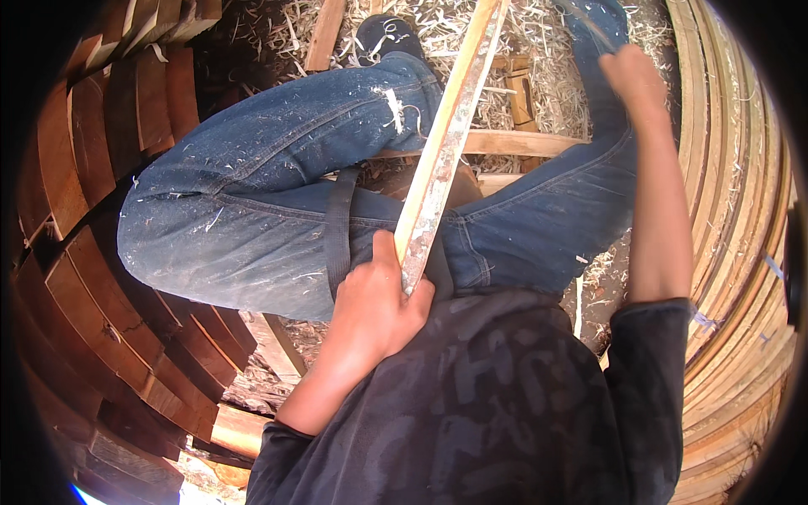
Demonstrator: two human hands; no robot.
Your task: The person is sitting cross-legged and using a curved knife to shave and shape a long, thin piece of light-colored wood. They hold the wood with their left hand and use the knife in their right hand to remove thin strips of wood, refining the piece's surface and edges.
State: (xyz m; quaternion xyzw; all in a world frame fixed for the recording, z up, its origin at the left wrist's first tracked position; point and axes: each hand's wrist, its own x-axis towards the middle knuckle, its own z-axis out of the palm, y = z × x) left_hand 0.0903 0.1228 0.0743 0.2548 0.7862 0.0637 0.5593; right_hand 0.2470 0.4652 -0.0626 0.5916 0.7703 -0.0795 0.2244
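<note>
A long pale strip (446, 160) of wood or bamboo, with one mottled grey face, slants up and away from my waist. My left hand (379, 299) is wrapped round its near end, the thumb and index finger along its sides. Over my right shin, at the upper right, my right hand (635, 80) is closed in a fist. A thin grey blade-like tool (593, 29) runs from that fist toward the upper left; motion blur hides its exact kind. The tool and the strip are apart.
Curly shavings (547, 84) cover the ground between my bent legs. A wooden crosspiece (513, 143) lies between the knees. Reddish-brown boards (109, 311) are stacked at the left. Long pale slats (732, 168) are piled along the right. A dark strap (339, 223) crosses my left thigh.
</note>
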